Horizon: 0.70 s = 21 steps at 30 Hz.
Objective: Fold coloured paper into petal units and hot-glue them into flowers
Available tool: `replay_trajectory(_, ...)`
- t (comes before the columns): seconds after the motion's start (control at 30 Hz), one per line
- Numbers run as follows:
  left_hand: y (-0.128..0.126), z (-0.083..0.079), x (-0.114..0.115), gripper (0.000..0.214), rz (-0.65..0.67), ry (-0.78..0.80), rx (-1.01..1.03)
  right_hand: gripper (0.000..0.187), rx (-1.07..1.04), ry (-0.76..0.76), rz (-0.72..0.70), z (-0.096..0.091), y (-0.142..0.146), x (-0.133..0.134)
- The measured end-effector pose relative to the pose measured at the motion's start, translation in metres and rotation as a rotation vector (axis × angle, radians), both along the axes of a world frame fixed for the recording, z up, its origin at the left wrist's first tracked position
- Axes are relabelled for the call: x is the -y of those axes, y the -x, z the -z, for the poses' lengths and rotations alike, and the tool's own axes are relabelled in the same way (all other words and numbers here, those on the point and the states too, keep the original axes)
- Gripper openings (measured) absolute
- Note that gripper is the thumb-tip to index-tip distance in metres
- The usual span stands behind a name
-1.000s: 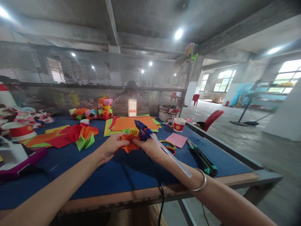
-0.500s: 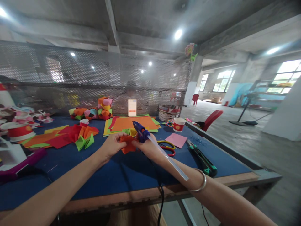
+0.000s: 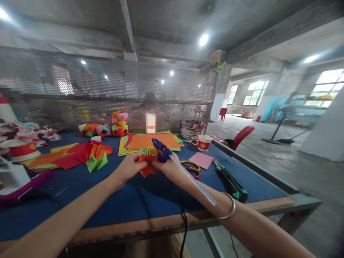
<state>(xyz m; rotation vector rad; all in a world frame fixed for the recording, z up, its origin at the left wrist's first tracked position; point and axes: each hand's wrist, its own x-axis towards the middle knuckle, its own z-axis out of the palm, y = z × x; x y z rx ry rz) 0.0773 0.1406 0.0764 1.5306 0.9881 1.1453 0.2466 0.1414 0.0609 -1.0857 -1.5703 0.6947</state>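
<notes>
My left hand [image 3: 130, 166] pinches a folded orange paper piece [image 3: 147, 168] above the blue table mat. My right hand [image 3: 171, 168] grips a blue glue gun [image 3: 162, 151], its nozzle pointing away from me, and its thumb and fingers also touch the paper's right side. A long clear glue stick [image 3: 196, 184] sticks out of the gun's back over my right forearm. Behind the hands, a yellow and green folded paper [image 3: 151, 151] is partly hidden by the gun. A stack of coloured paper sheets [image 3: 154, 141] lies beyond it.
Scissors [image 3: 192, 168], a pink paper square [image 3: 201, 159] and a green-black utility knife [image 3: 230, 180] lie to the right. A paper cup [image 3: 204, 142] and a basket [image 3: 192, 129] stand behind. Folded papers [image 3: 96, 156] lie left; a black cord [image 3: 184, 215] hangs over the front edge.
Both hands stay nearly in place. The orange paper has turned and shifted very slightly between the fingers. At the far left, a blurred head has come into view.
</notes>
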Motion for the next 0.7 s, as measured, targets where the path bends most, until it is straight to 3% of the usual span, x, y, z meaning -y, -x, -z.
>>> replay_trajectory(0.17, 0.0, 0.001, -0.001, 0.032, 0.02, -0.033, -0.01, 0.023, -0.023, 0.028, -0.041, 0.003, 0.0, -0.003)
replay_trajectory(0.43, 0.0, -0.001, 0.001, 0.05, -0.039, 0.044, 0.035, 0.026, -0.029, 0.069, -0.07, -0.006, 0.002, 0.008)
replay_trajectory(0.7, 0.0, -0.002, 0.003, 0.047, -0.025, 0.072, 0.066, 0.023, -0.037, 0.053, -0.052, -0.003, 0.003, 0.004)
